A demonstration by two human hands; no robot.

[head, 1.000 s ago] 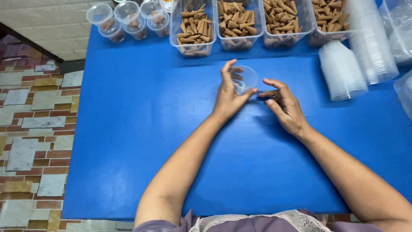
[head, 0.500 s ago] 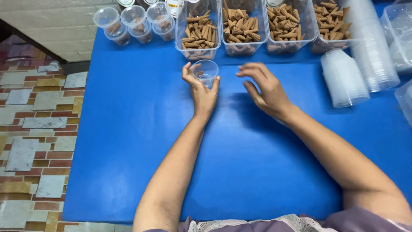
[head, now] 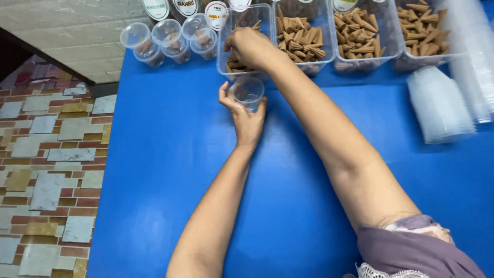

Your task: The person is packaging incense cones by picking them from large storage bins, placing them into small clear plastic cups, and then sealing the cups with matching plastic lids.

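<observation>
My left hand (head: 246,119) grips a small clear plastic cup (head: 247,92), which stands empty on the blue table (head: 170,170). Just behind the cup is the leftmost clear tub (head: 232,67) of brown cone-shaped sticks. My right hand (head: 250,46) reaches into that tub, fingers curled down among the cones (head: 235,64); whether it has hold of any is hidden. My right forearm crosses over the table from the lower right.
Two more tubs of brown cones (head: 301,36) (head: 360,32) stand to the right along the far edge. Three small filled cups (head: 170,37) sit at the far left. Stacks of empty clear cups (head: 440,105) lie at the right. Tiled floor (head: 46,170) is left of the table.
My right hand has moved from above the table up and left into the leftmost tub. My left hand has carried the cup left, close to that tub, and holds it there.
</observation>
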